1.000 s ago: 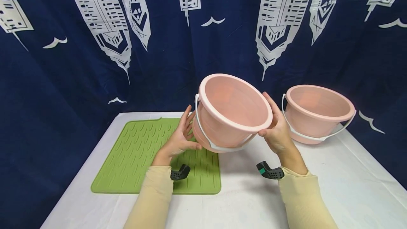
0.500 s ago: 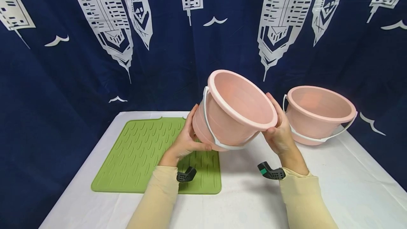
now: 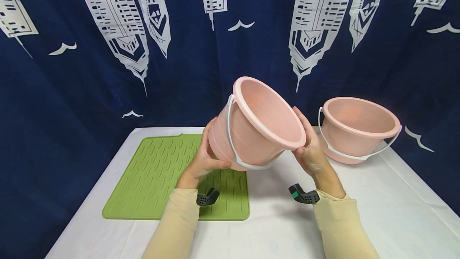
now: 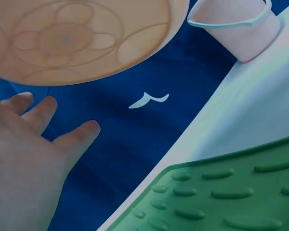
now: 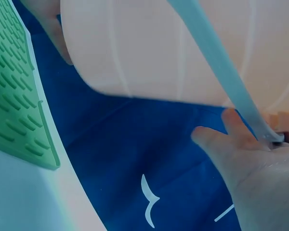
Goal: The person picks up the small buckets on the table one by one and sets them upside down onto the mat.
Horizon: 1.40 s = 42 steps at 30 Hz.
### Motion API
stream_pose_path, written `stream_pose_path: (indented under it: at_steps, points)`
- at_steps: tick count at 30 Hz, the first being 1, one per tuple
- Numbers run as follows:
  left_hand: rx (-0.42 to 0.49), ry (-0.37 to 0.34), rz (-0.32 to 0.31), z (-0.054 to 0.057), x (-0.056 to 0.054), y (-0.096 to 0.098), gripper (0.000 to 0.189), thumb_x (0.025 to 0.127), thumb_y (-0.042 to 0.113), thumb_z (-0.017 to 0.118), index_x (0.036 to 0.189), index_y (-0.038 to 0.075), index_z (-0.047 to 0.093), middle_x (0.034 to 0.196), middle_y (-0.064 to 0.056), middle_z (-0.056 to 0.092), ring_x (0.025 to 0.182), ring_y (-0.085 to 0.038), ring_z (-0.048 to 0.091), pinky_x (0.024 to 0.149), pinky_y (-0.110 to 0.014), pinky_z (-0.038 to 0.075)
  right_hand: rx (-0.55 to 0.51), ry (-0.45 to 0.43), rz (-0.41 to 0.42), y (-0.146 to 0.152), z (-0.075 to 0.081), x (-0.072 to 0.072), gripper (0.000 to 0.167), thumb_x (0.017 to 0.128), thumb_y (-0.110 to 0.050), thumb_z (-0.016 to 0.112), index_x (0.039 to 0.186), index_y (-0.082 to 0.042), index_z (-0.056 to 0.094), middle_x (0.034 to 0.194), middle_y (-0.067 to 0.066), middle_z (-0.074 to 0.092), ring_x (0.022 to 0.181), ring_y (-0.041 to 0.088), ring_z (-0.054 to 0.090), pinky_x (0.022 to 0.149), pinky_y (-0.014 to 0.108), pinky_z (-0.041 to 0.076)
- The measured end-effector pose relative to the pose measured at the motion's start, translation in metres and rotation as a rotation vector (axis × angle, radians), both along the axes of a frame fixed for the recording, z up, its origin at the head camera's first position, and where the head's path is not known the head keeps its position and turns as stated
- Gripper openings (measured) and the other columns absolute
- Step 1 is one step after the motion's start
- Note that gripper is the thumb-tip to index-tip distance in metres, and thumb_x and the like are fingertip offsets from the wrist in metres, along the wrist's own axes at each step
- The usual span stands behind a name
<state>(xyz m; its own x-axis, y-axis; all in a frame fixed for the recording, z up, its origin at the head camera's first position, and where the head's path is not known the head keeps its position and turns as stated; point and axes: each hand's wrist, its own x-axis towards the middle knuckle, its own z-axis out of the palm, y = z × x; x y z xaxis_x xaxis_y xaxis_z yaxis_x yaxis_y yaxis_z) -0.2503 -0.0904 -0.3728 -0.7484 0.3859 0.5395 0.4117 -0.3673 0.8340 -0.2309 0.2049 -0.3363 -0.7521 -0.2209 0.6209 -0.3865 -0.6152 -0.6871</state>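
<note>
A pink plastic bucket [image 3: 248, 135] is held up off the table, tilted with its mouth toward the upper right. My left hand [image 3: 204, 159] holds it low at the base end, thumb along the near side, the other fingers partly behind it. The right hand [image 3: 311, 152] grips the rim side, with the thumb at the lip. A white handle [image 3: 230, 129] hangs down across the bucket's front. The left wrist view shows the round bucket bottom [image 4: 65, 41] above spread fingers [image 4: 82, 137]. In the right wrist view, the handle [image 5: 219, 62] runs down to the hand at the rim.
A second pink bucket [image 3: 353, 147] stands upright at the table's back right, its white handle lowered. A green ridged mat [image 3: 151, 179] lies at left on the white-covered table [image 3: 273, 231]. Behind hangs a dark blue curtain [image 3: 187, 91] with white printed buildings.
The left hand has moved from loosely beside the bucket to close against its base. The bucket has tipped further onto its side, its left rim edge rising.
</note>
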Motion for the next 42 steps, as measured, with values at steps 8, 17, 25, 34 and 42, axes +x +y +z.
stream_pose_path:
  at_steps: [8,17,25,34,42]
  points:
    - [0.062,0.026,-0.009,0.002,0.004,0.0,0.132,0.06,0.046,0.098,0.157,0.037,0.009,0.15,-0.003,0.03,0.125,-0.023,0.04,0.098,-0.032,0.045,0.164,0.043,-0.022,0.003,-0.003,-0.003,0.132,0.065,-0.044,0.093,0.16,-0.001,0.013,0.159,0.01,0.029,0.136,0.021,0.036,0.107,0.026,0.037]
    - [0.123,0.071,0.005,0.001,0.003,-0.003,0.125,0.064,0.049,0.095,0.157,0.04,0.012,0.151,-0.003,0.03,0.127,-0.023,0.04,0.099,-0.033,0.045,0.289,0.091,-0.093,0.012,-0.002,-0.005,0.121,0.069,-0.032,0.095,0.161,-0.012,0.019,0.161,0.011,0.02,0.141,0.029,0.033,0.105,0.029,0.042]
    - [0.096,0.054,0.05,0.007,0.005,-0.011,0.13,0.064,0.051,0.094,0.16,0.035,0.007,0.152,-0.007,0.03,0.127,-0.026,0.041,0.098,-0.036,0.046,0.475,0.147,-0.308,0.024,0.01,0.002,0.136,0.056,0.002,0.098,0.163,-0.015,0.015,0.165,0.011,0.014,0.148,0.031,0.023,0.117,0.039,0.026]
    - [-0.011,0.026,0.083,0.01,0.004,-0.018,0.134,0.062,0.048,0.095,0.161,0.029,0.006,0.152,-0.007,0.029,0.127,-0.031,0.04,0.094,-0.041,0.049,0.456,0.248,-0.279,0.027,0.02,0.01,0.139,0.053,0.005,0.097,0.162,-0.011,0.014,0.165,0.014,0.012,0.149,0.027,0.022,0.118,0.032,0.022]
    - [-0.149,0.096,0.087,0.017,0.006,-0.014,0.132,0.063,0.045,0.095,0.162,0.028,0.01,0.153,-0.009,0.026,0.121,-0.037,0.046,0.086,-0.05,0.055,0.462,0.31,-0.242,0.018,0.03,0.016,0.139,0.054,-0.012,0.1,0.162,-0.006,0.014,0.166,0.014,0.011,0.15,0.029,0.018,0.119,0.033,0.018]
